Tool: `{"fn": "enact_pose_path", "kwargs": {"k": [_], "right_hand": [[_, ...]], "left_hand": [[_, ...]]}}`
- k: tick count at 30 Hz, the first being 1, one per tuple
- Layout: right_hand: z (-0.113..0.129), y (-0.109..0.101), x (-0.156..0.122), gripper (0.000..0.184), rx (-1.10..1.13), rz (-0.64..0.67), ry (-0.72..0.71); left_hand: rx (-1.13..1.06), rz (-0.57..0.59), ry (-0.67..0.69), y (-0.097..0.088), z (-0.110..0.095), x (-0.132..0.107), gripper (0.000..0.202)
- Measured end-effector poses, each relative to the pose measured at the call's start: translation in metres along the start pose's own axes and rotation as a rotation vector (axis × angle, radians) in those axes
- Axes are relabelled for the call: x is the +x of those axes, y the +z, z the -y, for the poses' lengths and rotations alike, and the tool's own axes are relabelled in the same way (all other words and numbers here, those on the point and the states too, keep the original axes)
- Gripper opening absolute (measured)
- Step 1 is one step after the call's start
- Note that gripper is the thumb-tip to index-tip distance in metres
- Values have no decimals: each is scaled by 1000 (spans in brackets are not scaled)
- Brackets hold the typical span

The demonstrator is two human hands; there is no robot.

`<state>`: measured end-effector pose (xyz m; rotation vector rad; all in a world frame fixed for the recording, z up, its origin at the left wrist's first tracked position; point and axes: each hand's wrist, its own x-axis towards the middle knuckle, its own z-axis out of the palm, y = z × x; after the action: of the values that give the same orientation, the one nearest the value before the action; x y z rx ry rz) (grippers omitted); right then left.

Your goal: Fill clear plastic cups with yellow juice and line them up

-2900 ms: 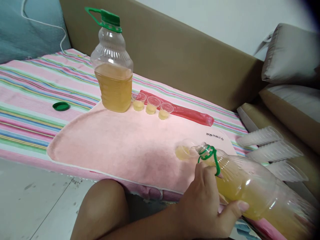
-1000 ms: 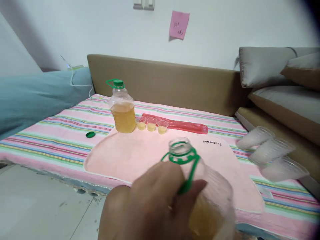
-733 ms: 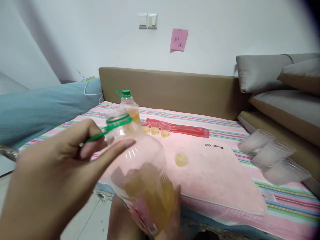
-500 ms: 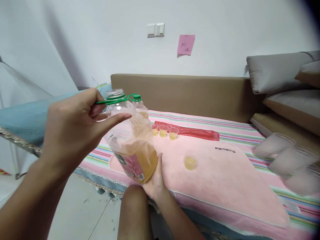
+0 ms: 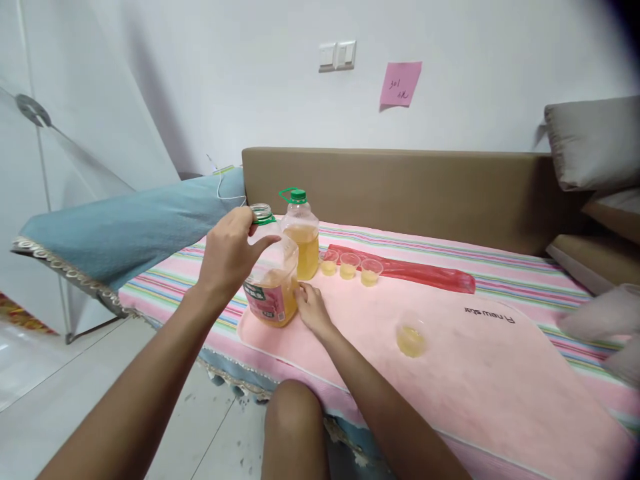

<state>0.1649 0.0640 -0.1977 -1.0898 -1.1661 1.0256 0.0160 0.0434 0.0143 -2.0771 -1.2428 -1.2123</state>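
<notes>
An uncapped clear bottle [image 5: 271, 283] with yellow liquid and a pink label stands upright on the pink towel [image 5: 450, 373]. My left hand [image 5: 227, 257] grips it at the neck and shoulder. My right hand [image 5: 310, 308] rests against its lower right side with fingers spread. Just behind stands a second bottle [image 5: 301, 235] with a green cap, partly filled with the same liquid. Three small filled cups [image 5: 349, 265] line up to its right. A fourth filled cup [image 5: 411, 337] stands alone further right on the towel.
A red plastic sleeve [image 5: 425, 273] lies behind the cups on the striped sheet [image 5: 160, 283]. A blue blanket [image 5: 125, 223] hangs at left. Blurred stacks of clear cups [image 5: 597, 313] lie at the right edge. My knee [image 5: 295, 427] is in front of the bed.
The open bottle went from tilted at the lone cup, was lifted and carried left, and now stands upright beside the capped bottle. My view has swung up and leftward.
</notes>
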Motion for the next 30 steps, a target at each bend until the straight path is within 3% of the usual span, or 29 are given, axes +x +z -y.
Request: {"fn": "enact_pose_path", "kwargs": {"k": [5,11,16,20,22,24,26,27,28,29,30], "right_hand": [[-5,-5,-13,45,56,38,-21],[13,-3,-32,62,129,174,-66],[48,-26,-57,47,-13,128,-130],[111,-88,-85,33,-245,175,-291],[143,-131,-94,27,-366,129,-401],[163,-179,-98,26,-454,28,-461],[166,-227,-97,27,-502,-116,-453],[161,-249,-96,30,-494,-186,-429],[153,-269,-95,33,-481,-257,-396],[144,-287,-94,37,-471,-332,-361],[133,-302,-93,41,-464,-388,-327]], "left_hand": [[19,38,-52,11,1,-6,58],[25,119,-74,12,-6,-1,49],[29,156,-57,7,-12,-1,47],[6,88,-48,-1,-10,-1,29],[7,-19,-44,-6,-16,0,23],[-28,-127,-30,-9,-36,-5,23],[-182,-111,52,-7,-76,-22,25],[-256,-48,123,-2,-103,-37,27],[-341,71,227,8,-133,-54,30],[-528,298,446,21,-165,-75,32],[-598,405,591,38,-196,-96,32]]}}
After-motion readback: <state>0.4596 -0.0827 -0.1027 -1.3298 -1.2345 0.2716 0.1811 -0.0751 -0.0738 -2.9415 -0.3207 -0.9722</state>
